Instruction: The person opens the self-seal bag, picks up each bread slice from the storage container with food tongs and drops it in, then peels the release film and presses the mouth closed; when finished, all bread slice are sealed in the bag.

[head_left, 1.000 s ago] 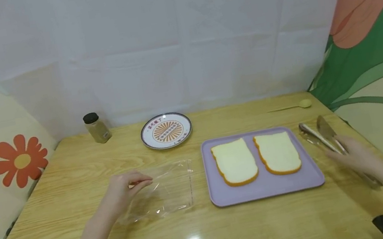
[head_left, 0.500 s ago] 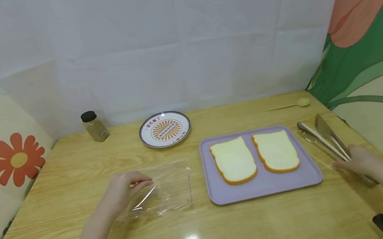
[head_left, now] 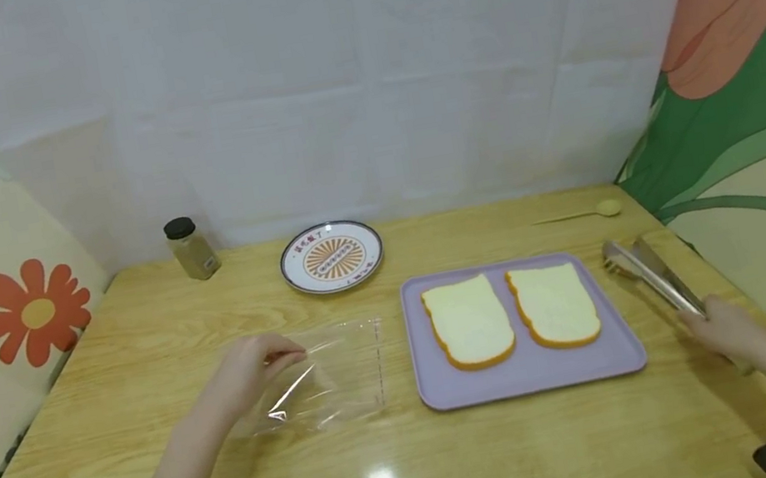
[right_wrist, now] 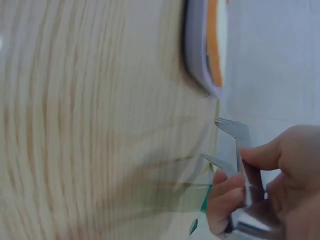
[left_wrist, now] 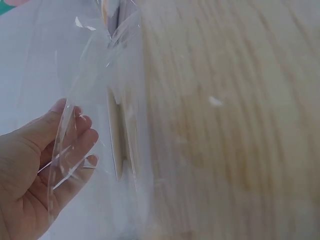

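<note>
Head cam evenly lit w/ bright glare patch toward near edge of wooden table [head_left: 540,449], glints on clear plastic bag [head_left: 338,378], soft shadow by R hand [head_left: 729,333] nr right edge; wrist cams dimmer, greyish, w/ blurry grain.

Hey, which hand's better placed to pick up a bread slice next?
Probably the right hand: it holds the metal tongs beside the purple tray, close to the nearer bread slice. The left hand looks busier, pinching the clear bag.
</note>
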`<state>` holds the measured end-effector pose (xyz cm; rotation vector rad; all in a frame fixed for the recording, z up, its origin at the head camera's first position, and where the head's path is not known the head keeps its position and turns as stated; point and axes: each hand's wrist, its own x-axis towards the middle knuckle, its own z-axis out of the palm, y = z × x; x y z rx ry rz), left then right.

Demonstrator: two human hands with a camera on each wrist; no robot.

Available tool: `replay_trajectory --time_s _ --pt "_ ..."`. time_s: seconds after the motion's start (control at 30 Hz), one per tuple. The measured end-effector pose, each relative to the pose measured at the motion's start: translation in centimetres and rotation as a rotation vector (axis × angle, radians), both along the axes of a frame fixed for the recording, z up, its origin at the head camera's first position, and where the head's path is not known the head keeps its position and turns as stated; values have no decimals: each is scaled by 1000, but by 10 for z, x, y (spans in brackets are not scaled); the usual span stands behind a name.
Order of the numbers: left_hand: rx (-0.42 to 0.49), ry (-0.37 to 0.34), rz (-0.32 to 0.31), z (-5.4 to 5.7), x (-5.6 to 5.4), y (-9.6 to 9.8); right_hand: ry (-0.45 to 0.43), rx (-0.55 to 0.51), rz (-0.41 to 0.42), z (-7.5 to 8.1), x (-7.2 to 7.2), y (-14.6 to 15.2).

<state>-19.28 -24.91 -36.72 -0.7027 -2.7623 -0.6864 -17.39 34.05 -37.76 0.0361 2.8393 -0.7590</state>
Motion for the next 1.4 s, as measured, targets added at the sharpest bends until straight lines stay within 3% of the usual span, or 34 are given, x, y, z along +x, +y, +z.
replay_trajectory --time_s 0.17,0.37,0.63,0.97,1.07,1.4 --pt "4 29 -1 2 -2 -2 -69 -188 -29 11 17 -8" --pt "4 42 2 1 -3 -5 -269 -460 -8 23 36 -15" --pt "-6 55 -23 -2 -3 -5 -461 -709 63 18 59 -15" --pt "22 -58 46 2 -3 -2 -604 -942 169 8 80 -16" --pt "29 -65 60 2 -3 -1 -619 -1014 208 4 83 -14" --pt "51 -54 53 2 -6 -1 -664 -1107 297 -1 86 -7"
